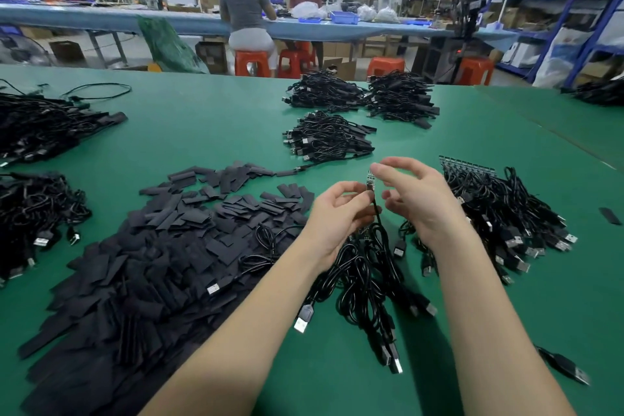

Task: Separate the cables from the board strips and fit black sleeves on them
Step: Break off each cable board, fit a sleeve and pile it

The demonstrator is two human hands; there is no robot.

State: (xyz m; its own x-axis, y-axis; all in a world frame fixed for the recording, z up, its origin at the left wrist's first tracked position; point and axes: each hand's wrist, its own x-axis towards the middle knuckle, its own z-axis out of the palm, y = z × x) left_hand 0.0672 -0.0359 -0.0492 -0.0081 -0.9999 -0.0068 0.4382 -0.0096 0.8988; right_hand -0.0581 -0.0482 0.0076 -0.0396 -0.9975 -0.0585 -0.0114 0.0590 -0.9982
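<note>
Nearest: loose USB plugs and cable ends [378, 284] lie on the green table [202, 132] between the forearms, hanging down from the work in hand.

Left hand [337, 213]: grip clenched on a cable just under its small board [370, 179], thumb and fingertips pinching at the joint. The board stands roughly upright, long axis pointing away from the person, cable trailing down toward the body.

Right hand [415, 192]: grip released, fingers spread; the index tip sits at the board's top end, touching or nearly so, too blurred to tell. It holds nothing I can make out.

Key relation: the sleeve pile [162, 246] lies to the left of the held board, well apart from the free right hand and nearer the occupied left. A sleeve would have to slide on along the board's long axis from its upper end, so my guess is that one hand must reach across or the cable must change hands.

Right, just beyond: the board strip [467, 164] with cables attached, over its heap [503, 213].

Farther: three stacks of finished cables [329, 138]. Beyond the table, two people sit at a blue bench [101, 18].
</note>
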